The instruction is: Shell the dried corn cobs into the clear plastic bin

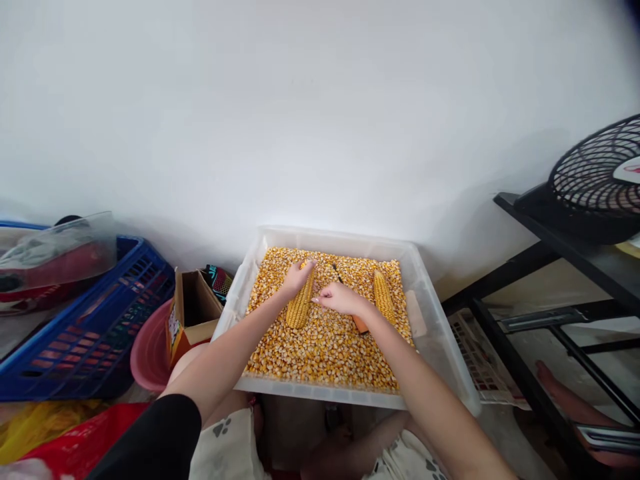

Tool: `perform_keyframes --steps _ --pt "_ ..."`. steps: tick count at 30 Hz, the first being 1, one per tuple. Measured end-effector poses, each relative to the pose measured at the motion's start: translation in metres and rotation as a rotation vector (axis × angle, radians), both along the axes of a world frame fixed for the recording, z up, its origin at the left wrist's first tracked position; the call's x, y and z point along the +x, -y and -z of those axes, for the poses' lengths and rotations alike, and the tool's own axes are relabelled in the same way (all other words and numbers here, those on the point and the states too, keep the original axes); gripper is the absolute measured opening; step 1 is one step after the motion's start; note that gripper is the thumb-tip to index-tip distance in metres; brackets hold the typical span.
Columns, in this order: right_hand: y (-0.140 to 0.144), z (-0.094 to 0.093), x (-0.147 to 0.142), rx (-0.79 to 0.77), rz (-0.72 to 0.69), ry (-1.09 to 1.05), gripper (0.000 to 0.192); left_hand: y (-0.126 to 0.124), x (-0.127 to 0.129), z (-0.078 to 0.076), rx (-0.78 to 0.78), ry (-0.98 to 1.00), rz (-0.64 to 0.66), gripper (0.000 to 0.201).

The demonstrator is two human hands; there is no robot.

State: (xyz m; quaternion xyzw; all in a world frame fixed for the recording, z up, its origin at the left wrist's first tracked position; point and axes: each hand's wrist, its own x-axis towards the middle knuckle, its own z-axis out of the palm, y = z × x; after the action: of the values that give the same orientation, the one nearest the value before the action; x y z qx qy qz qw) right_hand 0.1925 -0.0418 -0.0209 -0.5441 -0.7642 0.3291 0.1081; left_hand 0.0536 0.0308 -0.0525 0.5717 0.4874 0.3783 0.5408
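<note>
My left hand [299,279] is closed around the upper end of a yellow corn cob [299,312], which is tilted over loose kernels. Just right of that cob is my right hand [338,298], its fingers curled and thumb and forefinger pinched close to the cob's side; whatever they pinch is too small to make out. Partly hidden beneath my right wrist is an orange-handled object [360,325]. A second corn cob [383,297], still full of kernels, lies right of my right arm. Corn kernels [320,357] cover the floor of a translucent plastic bin [440,333].
A white wall stands behind the bin. On the left are a blue plastic basket [95,333], a pink basin [150,347] and an open cardboard box [197,307]. To the right, a black fan [595,180] sits on a black metal frame [500,340]. A person's bare foot [550,381] shows behind it.
</note>
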Motion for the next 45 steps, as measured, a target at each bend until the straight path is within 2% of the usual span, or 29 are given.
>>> perform_keyframes --steps 2,7,14,21,25,29,34,40,45 --pt "0.001 0.000 -0.004 0.026 0.021 0.011 0.040 -0.001 -0.002 0.000 -0.071 0.071 -0.027 0.035" --pt "0.002 0.001 -0.011 0.059 0.049 0.051 0.038 -0.001 -0.005 -0.004 -0.132 0.103 -0.049 0.033" --pt "0.002 0.004 -0.011 0.100 0.052 0.036 0.038 0.002 -0.007 -0.011 -0.155 0.108 -0.055 0.031" --pt "0.002 0.003 -0.013 0.082 0.055 0.082 0.039 0.000 -0.008 -0.008 -0.162 0.121 -0.047 0.032" --pt "0.007 0.003 -0.025 0.115 0.113 0.176 0.039 0.000 -0.007 -0.007 -0.168 0.134 -0.071 0.031" --pt "0.013 0.007 -0.040 0.168 0.200 0.317 0.035 0.000 -0.005 -0.003 -0.145 0.106 -0.127 0.032" --pt "0.016 0.011 -0.048 0.184 0.213 0.341 0.035 -0.002 -0.004 0.001 -0.101 0.070 -0.154 0.033" --pt "0.010 0.015 -0.040 0.159 0.206 0.257 0.035 -0.003 -0.004 0.004 -0.081 0.054 -0.151 0.035" --pt "0.000 0.018 -0.024 0.069 0.110 0.092 0.040 -0.002 -0.004 0.005 0.066 -0.151 -0.206 0.040"
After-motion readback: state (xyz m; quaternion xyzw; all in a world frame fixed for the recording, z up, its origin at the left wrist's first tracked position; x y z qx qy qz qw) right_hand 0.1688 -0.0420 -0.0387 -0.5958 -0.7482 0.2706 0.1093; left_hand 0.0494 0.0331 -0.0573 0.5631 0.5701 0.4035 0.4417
